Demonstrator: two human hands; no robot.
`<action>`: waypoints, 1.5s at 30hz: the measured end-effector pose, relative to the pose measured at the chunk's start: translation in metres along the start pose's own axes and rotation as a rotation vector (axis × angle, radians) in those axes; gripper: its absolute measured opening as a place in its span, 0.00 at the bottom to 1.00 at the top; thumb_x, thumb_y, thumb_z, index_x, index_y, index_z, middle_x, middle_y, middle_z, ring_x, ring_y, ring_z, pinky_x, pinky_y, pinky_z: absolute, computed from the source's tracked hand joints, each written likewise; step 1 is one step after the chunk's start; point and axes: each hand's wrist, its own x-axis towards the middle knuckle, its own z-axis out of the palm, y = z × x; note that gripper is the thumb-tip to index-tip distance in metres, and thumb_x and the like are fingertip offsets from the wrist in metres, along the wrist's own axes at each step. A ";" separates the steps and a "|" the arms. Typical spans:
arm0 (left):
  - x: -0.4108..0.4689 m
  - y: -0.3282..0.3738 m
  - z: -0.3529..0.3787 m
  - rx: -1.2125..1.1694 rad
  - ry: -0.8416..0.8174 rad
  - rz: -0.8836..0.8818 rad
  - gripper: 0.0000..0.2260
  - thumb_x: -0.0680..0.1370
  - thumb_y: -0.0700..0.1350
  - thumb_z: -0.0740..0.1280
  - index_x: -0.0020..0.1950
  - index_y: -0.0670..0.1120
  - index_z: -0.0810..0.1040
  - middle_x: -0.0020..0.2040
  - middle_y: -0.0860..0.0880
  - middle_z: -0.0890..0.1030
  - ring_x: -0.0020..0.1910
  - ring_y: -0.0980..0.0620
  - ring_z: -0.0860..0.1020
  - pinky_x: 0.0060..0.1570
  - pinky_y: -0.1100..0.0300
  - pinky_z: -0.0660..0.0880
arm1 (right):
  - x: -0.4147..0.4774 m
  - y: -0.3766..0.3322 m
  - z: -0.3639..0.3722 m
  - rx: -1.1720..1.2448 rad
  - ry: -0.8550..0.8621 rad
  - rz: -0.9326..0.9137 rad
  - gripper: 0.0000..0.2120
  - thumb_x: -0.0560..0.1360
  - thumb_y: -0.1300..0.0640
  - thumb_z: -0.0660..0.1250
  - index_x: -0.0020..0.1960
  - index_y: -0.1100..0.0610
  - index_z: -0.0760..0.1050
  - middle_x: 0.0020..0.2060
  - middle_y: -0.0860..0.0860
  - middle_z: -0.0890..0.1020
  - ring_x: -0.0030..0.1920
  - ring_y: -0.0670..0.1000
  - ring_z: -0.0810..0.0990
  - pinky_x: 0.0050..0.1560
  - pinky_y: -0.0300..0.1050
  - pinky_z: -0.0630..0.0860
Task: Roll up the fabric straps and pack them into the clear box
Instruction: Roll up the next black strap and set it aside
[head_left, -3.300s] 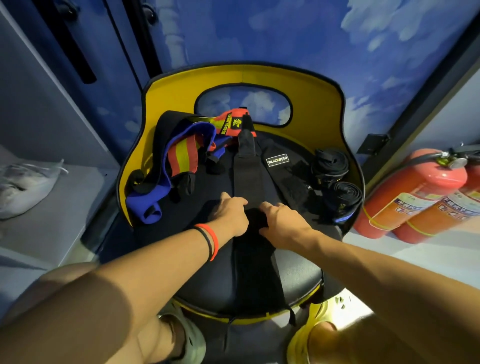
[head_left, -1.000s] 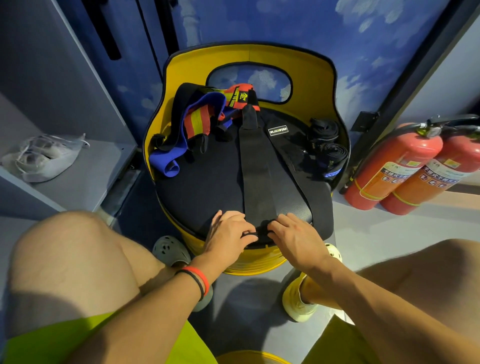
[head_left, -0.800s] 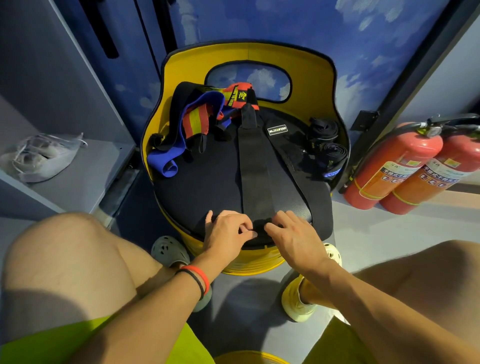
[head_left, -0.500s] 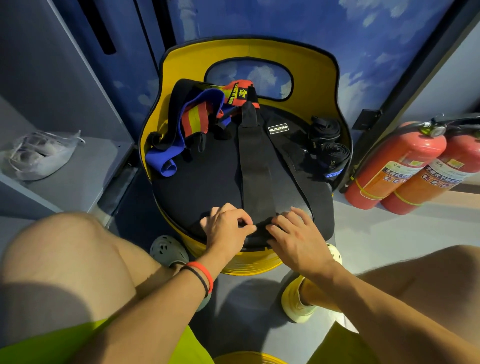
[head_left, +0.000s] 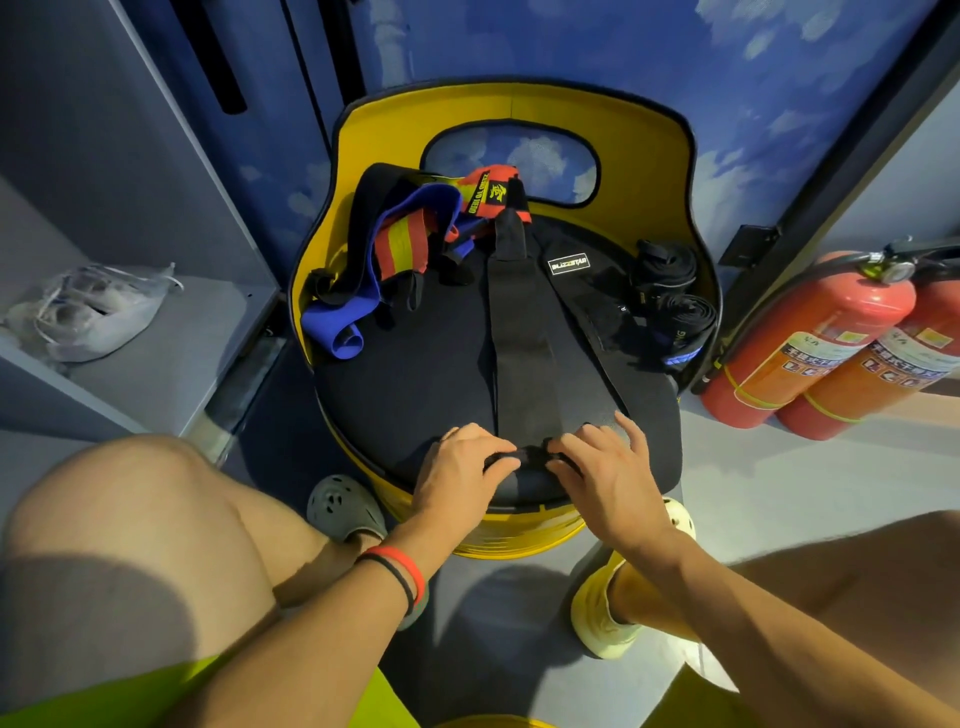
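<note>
A long black fabric strap (head_left: 522, 332) lies flat down the middle of a black chair seat (head_left: 415, 374). Its near end is curled into a small roll at the seat's front edge. My left hand (head_left: 460, 467) and my right hand (head_left: 605, 470) both pinch that rolled end from either side. A second black strap (head_left: 587, 306) with a white label lies beside it. Two rolled black straps (head_left: 670, 291) sit at the seat's right. A tangle of blue, red and yellow straps (head_left: 400, 254) lies at the back left. No clear box is in view.
The chair has a yellow curved back (head_left: 519, 111) against a blue cloud-patterned wall. Two red fire extinguishers (head_left: 821, 343) lean at the right. A plastic bag with shoes (head_left: 88, 306) rests on a grey shelf at the left. My knees and feet flank the chair.
Both hands came back from mid-seat to the strap's near end at the front edge. Over the last second they curl that end into a small roll, fingers shifting slightly.
</note>
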 end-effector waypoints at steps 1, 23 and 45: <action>0.001 0.001 -0.001 -0.070 0.003 -0.068 0.09 0.79 0.51 0.72 0.57 0.51 0.86 0.51 0.53 0.82 0.52 0.54 0.79 0.52 0.59 0.76 | 0.000 -0.001 0.000 0.041 0.000 0.054 0.04 0.80 0.53 0.68 0.54 0.47 0.78 0.44 0.45 0.79 0.48 0.50 0.79 0.74 0.61 0.61; 0.007 0.009 0.003 -0.116 0.102 -0.148 0.06 0.78 0.52 0.73 0.43 0.53 0.81 0.46 0.57 0.78 0.44 0.55 0.77 0.39 0.60 0.73 | 0.014 0.001 0.001 0.160 -0.088 -0.039 0.15 0.79 0.55 0.70 0.64 0.54 0.80 0.54 0.48 0.77 0.49 0.52 0.74 0.47 0.49 0.79; 0.014 0.016 -0.005 -0.327 -0.009 -0.487 0.09 0.73 0.53 0.78 0.42 0.51 0.82 0.34 0.54 0.84 0.30 0.58 0.83 0.41 0.55 0.84 | 0.013 -0.011 0.003 0.279 0.022 0.234 0.09 0.80 0.49 0.67 0.52 0.53 0.80 0.50 0.48 0.75 0.40 0.47 0.75 0.37 0.46 0.81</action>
